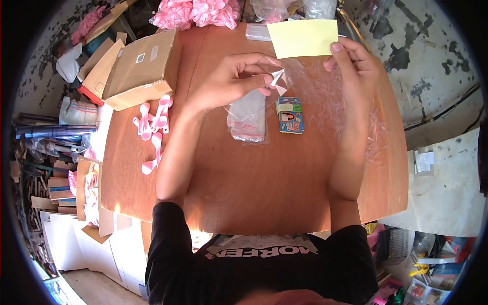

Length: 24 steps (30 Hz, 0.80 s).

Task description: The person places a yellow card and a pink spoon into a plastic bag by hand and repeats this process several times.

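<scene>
My right hand [354,60] pinches the lower right corner of a pale yellow card [302,39], held up above the far side of the table. My left hand [243,77] is closed, thumb against fingers, on a piece of clear plastic film [282,81] with a whitish, folded corner. Below it on the table lies a stack of clear plastic sleeves [247,118]. Beside the stack sits a small bundle of blue printed cards [290,122] with a green band around it.
Pink plastic spoons [152,122] lie on the table's left, before a cardboard box [138,68]. Bags of pink pieces [198,11] sit at the back. Crumpled clear plastic [373,134] covers the right side of the brown table [244,188].
</scene>
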Tool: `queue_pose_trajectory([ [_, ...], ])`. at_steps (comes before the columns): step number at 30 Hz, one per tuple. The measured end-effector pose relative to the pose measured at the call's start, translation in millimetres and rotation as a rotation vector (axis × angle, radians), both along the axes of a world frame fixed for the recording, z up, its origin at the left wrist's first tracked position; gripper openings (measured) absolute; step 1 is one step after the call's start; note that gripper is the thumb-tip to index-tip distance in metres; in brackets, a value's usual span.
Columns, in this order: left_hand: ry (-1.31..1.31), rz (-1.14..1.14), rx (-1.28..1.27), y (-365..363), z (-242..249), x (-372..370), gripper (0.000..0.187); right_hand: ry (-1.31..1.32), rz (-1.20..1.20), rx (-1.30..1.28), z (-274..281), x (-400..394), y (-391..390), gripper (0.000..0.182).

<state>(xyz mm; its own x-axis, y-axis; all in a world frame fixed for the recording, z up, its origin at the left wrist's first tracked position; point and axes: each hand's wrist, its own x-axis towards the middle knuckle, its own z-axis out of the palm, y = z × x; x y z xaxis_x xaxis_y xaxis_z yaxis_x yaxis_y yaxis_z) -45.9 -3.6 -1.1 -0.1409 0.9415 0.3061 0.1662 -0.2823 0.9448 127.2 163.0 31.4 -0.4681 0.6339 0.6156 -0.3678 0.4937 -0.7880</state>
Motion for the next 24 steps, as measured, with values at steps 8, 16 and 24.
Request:
queue_pose_trajectory([
  [8, 0.019, 0.014, 0.026, 1, 0, -1, 0.025, -0.26, 0.16, 0.017, -2, 3, 4, 0.015],
  [16, 0.063, 0.026, -0.046, -1, 3, 7, 0.027, -0.375, 0.217, 0.151, -4, 3, -3, 0.014],
  [24, 0.135, 0.119, 0.017, 2, -2, 9, 0.028, -0.335, 0.246, 0.275, -12, -9, -20, 0.012],
])
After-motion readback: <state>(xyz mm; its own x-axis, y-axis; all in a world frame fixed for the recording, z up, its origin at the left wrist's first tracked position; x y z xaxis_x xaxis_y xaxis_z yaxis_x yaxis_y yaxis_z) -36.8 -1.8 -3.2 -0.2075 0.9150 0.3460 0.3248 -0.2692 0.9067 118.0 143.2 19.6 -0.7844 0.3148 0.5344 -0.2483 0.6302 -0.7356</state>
